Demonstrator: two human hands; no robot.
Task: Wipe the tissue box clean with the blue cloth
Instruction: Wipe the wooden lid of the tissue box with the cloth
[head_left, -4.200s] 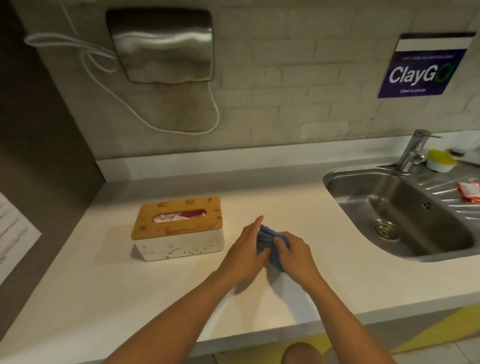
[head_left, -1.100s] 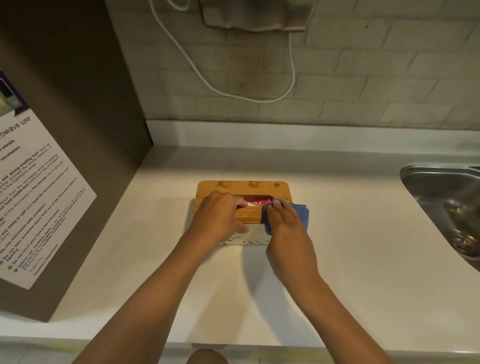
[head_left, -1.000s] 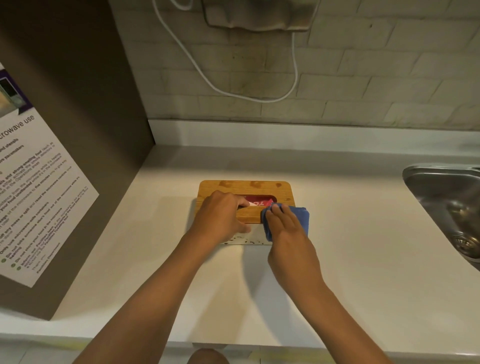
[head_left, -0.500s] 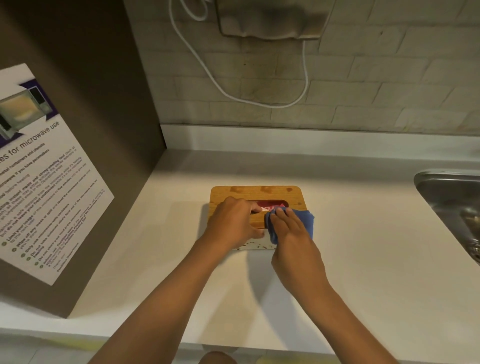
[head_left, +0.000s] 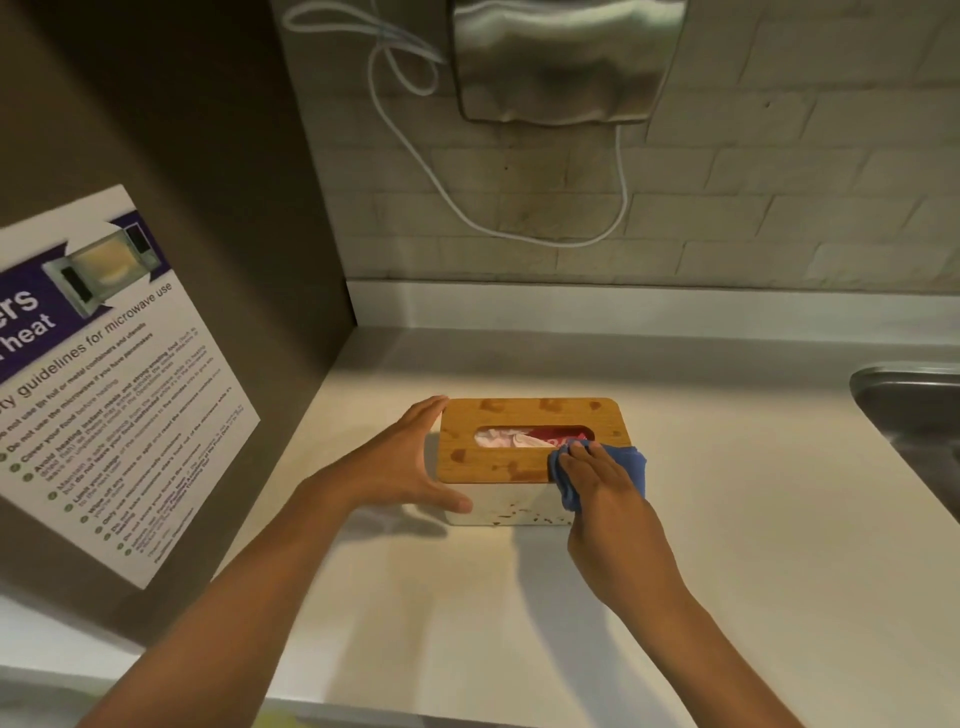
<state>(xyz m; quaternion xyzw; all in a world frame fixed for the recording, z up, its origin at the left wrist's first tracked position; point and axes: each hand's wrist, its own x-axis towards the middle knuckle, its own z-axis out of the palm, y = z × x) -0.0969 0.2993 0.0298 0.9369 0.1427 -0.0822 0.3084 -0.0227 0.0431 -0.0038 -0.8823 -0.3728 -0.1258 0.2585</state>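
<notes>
The tissue box (head_left: 498, 457), white with a wooden lid and an oval slot, stands on the pale counter (head_left: 727, 519). My left hand (head_left: 410, 462) is against the box's left end, fingers spread along the side and thumb at the front lower corner. My right hand (head_left: 597, 478) lies flat on the blue cloth (head_left: 631, 465), pressing it onto the lid's front right corner. The cloth hangs over the right front edge of the box, and part of it is hidden under my fingers.
A dark panel with a microwave guidelines poster (head_left: 104, 374) walls off the left side. A steel sink (head_left: 919, 410) starts at the right edge. A metal hand dryer (head_left: 566, 57) and its white cable (head_left: 415, 156) hang on the tiled wall behind.
My left hand has come off the lid's top and moved to the box's left end. My right hand with the cloth stays at the front right corner. The camera has tilted up.
</notes>
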